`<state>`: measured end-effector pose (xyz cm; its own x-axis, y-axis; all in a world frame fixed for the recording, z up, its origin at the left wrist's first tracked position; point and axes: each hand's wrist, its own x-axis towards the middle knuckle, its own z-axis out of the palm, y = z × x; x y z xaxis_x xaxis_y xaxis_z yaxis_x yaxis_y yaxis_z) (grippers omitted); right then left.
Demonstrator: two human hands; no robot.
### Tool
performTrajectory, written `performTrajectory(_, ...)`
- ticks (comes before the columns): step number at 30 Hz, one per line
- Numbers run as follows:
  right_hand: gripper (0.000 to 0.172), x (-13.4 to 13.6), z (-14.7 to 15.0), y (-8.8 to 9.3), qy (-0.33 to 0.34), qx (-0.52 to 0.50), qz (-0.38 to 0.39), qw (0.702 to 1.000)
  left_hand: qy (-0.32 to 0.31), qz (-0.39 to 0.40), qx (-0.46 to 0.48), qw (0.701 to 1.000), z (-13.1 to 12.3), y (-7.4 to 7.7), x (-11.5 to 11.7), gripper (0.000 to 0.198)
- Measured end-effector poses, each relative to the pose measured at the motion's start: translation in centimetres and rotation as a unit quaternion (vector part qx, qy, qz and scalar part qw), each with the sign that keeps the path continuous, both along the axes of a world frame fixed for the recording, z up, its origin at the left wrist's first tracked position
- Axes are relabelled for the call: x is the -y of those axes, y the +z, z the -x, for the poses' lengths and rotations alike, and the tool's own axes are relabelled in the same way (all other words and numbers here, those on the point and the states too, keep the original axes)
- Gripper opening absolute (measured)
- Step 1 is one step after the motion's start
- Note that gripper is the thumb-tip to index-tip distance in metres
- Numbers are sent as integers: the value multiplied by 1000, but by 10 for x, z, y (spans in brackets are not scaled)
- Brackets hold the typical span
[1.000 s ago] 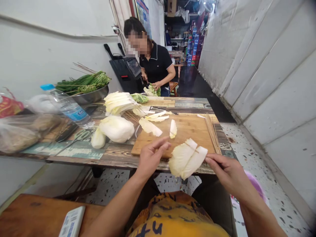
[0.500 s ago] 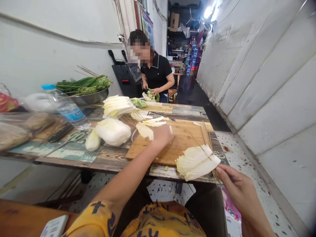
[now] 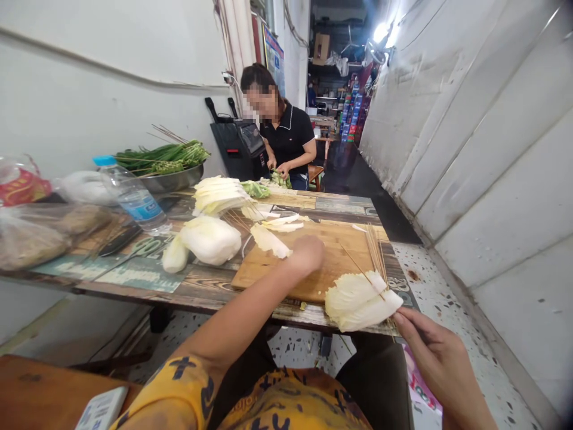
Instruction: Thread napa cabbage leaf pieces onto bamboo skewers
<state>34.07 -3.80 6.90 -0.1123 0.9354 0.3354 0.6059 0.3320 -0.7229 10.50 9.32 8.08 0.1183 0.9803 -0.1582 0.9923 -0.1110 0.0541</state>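
Note:
My right hand pinches the white stem end of a napa cabbage leaf at the table's front right edge. A thin bamboo skewer slants up from that leaf. My left hand hangs over the wooden cutting board, blurred, with its fingers hidden behind the back of the hand. Just left of it lies a loose cabbage leaf piece, with cut strips behind. Several bare skewers lie along the board's right side, partly beneath the held leaf.
Left of the board sit a whole cabbage and a stack of skewered leaves. Beyond are scissors, a water bottle and a metal bowl of greens. Across the table, a person in black handles leafy vegetables.
My left hand has shifted slightly right and nearer me over the board, away from the loose leaf pieces. The right hand still holds the skewered leaf. The camera view has shifted slightly.

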Motion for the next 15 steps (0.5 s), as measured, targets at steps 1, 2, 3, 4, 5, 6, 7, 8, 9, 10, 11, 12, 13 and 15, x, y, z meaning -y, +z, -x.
performTrajectory(1,31,1,0,0,1,0,-1,1000,-3,-6,3,1000,0,-1,4,32)
performTrajectory(2,30,2,0,1,3,-1,-3,1000,-4,-13,8,1000,0,-2,7,29)
performTrajectory(3,30,3,0,2,4,-1,-4,1000,-4,-21,16,1000,0,-2,8,25)
performTrajectory(4,30,4,0,2,4,-2,-6,1000,-3,-30,27,999,1,-3,9,21)
performTrajectory(5,30,4,1,2,3,-4,-10,1000,0,-39,40,998,1,-4,8,19)
performTrajectory(6,29,5,1,3,1,-6,-14,1000,3,-50,56,997,1,-5,8,20)
performTrajectory(7,29,5,2,3,-2,-9,-18,1000,8,-61,74,995,2,-6,7,22)
performTrajectory(8,28,5,2,2,-4,-10,-20,1000,15,-72,94,993,2,-8,6,24)
performTrajectory(9,28,5,3,2,-5,-9,-20,1000,23,-82,117,990,3,-10,6,24)
performTrajectory(10,28,5,3,2,-5,-7,-19,1000,33,-92,142,985,4,-12,7,24)
performTrajectory(11,28,5,3,2,-5,-4,-17,1000,43,-101,171,979,5,-13,8,23)
performTrajectory(12,28,5,2,2,-5,-2,-16,1000,53,-111,203,971,7,-14,11,23)
performTrajectory(13,28,6,2,2,-6,-1,-15,1000,64,-120,239,962,10,-14,14,23)
performTrajectory(15,27,7,2,2,-8,2,-16,1000,87,-132,319,934,16,-14,23,27)
